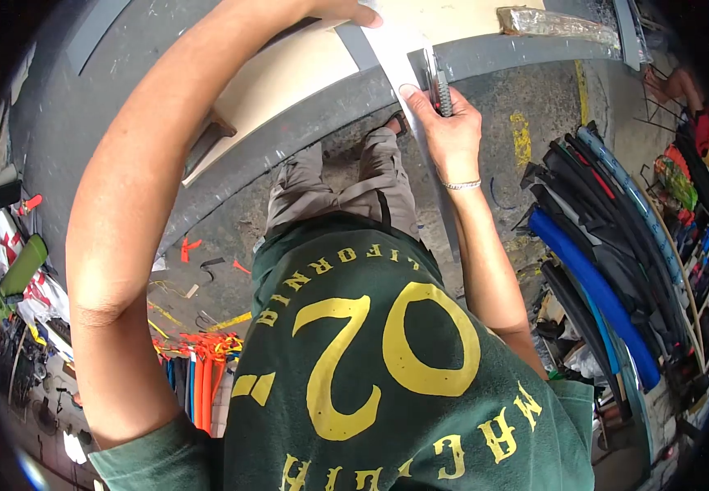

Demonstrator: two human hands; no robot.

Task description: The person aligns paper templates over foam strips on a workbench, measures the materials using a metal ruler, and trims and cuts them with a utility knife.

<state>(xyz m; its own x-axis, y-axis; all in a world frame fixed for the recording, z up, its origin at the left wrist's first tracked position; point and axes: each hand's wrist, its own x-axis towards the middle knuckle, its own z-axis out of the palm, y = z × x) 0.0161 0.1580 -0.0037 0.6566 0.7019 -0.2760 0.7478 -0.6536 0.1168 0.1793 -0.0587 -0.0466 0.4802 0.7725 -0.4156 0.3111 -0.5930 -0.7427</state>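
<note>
A long pale strip, white where it catches the light and grey lower down, crosses the table's near edge and hangs past my right wrist. My right hand is closed round a utility knife, its blade end pointing away from me. The thumb of that hand presses on the strip. My left hand reaches over from the left and grips the strip's upper part with a digit on its edge; the top of the frame cuts off most of this hand.
A grey-edged work table with a pale board curves in front of me. A plastic-wrapped bar lies at its far right. Rolls and folded lengths of dark and blue material stand at my right. Orange strips hang at lower left.
</note>
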